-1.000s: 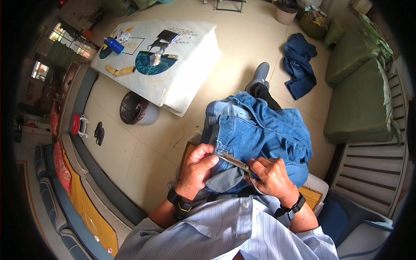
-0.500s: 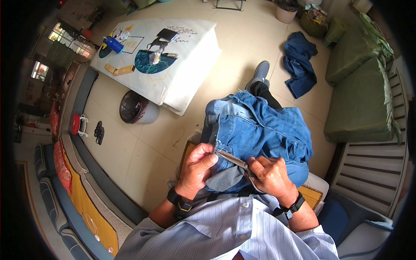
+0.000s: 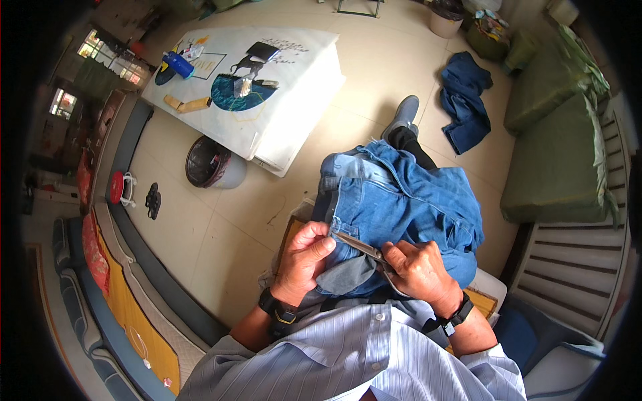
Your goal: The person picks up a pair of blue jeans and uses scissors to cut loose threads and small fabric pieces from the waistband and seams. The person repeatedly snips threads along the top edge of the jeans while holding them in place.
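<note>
Blue denim jeans (image 3: 414, 194) lie bunched across my lap, with a frayed edge along their left side. My left hand (image 3: 304, 257) pinches that edge between thumb and fingers. In my right hand (image 3: 420, 271) is a pair of metal scissors (image 3: 361, 245), gripped by the handles. Their blades point up and left, and the tips reach the denim right beside my left fingertips. A grey cloth flap (image 3: 348, 276), which looks like a pocket lining, hangs below the blades. How far the blades are parted is hard to make out.
Ahead on the left stands a white-covered table (image 3: 301, 80) carrying a blue bottle (image 3: 178, 65). A lined bin (image 3: 231, 172) sits beside it. More denim (image 3: 463, 100) lies on the floor ahead right. Green-covered cushions (image 3: 555, 160) and a slatted bench (image 3: 568, 267) are at right.
The view has shifted very slightly. Both hands, the scissors and the jeans keep nearly the same places.
</note>
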`<action>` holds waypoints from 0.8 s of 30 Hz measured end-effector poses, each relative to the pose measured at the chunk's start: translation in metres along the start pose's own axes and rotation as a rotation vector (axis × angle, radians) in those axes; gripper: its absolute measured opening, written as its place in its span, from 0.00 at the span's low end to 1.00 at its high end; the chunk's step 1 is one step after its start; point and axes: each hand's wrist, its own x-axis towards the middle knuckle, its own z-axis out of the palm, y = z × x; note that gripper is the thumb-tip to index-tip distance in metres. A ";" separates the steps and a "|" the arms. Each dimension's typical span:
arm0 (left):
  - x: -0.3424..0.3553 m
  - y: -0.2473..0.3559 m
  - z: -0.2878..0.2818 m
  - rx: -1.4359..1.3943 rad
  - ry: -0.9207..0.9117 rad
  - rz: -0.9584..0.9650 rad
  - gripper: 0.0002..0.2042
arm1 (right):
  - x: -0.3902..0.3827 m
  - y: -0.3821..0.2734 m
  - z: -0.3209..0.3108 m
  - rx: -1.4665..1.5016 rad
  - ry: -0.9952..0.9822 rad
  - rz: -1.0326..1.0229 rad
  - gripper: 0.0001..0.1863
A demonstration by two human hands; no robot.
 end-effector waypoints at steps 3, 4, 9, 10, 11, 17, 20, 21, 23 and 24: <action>0.000 0.006 0.007 0.016 0.010 -0.012 0.06 | 0.004 -0.001 -0.002 -0.013 0.001 0.003 0.14; 0.000 0.008 0.009 0.020 0.012 -0.019 0.06 | 0.005 -0.001 -0.002 -0.016 0.003 -0.003 0.14; -0.002 0.005 0.004 0.028 0.011 -0.003 0.07 | 0.009 0.000 0.001 -0.026 0.022 -0.022 0.14; -0.002 0.006 0.004 0.039 0.008 0.004 0.07 | 0.009 -0.001 0.000 -0.029 0.018 -0.017 0.13; -0.001 0.006 0.005 0.039 0.011 0.003 0.07 | 0.009 -0.002 0.000 -0.032 0.013 -0.012 0.13; -0.002 0.006 0.007 0.033 0.024 -0.006 0.07 | 0.009 -0.001 -0.001 -0.016 -0.021 -0.007 0.12; -0.002 0.001 -0.001 0.015 0.022 0.000 0.06 | 0.011 0.000 -0.001 0.008 -0.049 -0.007 0.12; -0.002 0.000 -0.003 0.011 0.017 0.003 0.06 | 0.011 0.000 -0.001 0.018 -0.060 -0.006 0.12; -0.002 0.000 -0.004 0.002 0.014 0.005 0.06 | 0.012 0.000 -0.001 0.016 -0.072 -0.003 0.13; -0.002 0.000 -0.003 -0.002 0.018 0.003 0.06 | 0.012 0.000 -0.001 0.015 -0.078 -0.001 0.13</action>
